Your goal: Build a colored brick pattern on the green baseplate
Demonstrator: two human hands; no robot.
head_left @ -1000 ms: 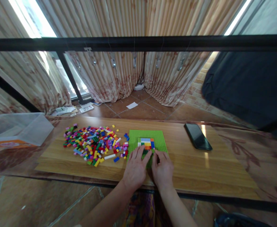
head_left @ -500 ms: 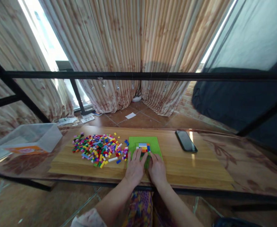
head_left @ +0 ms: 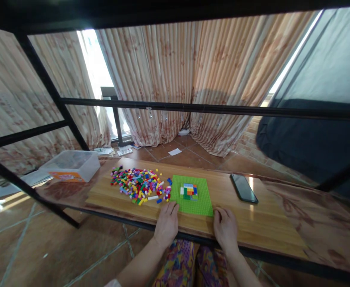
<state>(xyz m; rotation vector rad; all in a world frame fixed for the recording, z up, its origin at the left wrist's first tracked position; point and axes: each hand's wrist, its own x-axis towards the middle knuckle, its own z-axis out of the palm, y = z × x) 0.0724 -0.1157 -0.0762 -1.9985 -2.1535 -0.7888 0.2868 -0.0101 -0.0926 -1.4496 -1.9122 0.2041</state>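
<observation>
A green studded baseplate (head_left: 203,205) lies on the wooden board. Near its middle is a small flat patch of toy bricks (head_left: 188,191) in white, light blue, orange, yellow, red, blue and green. My left hand (head_left: 167,223) rests at the plate's near left corner, fingers bent forward and covering that corner. At the near right corner sits my right hand (head_left: 225,228), loosely curled, with a gap between thumb and forefinger. No brick shows in either hand; the fingertips are partly hidden. Left of the plate spreads a pile of loose, many-coloured bricks (head_left: 142,184).
A black phone (head_left: 243,188) lies on the wooden board (head_left: 261,223) to the right. At the far left stands a clear plastic box (head_left: 73,163) with an orange label. A dark metal rail (head_left: 169,106) crosses beyond the table, before patterned curtains (head_left: 157,67).
Both hands have drawn back from the brick patch and moved apart to the plate's near corners, uncovering the bricks. The camera view has shifted and tilted.
</observation>
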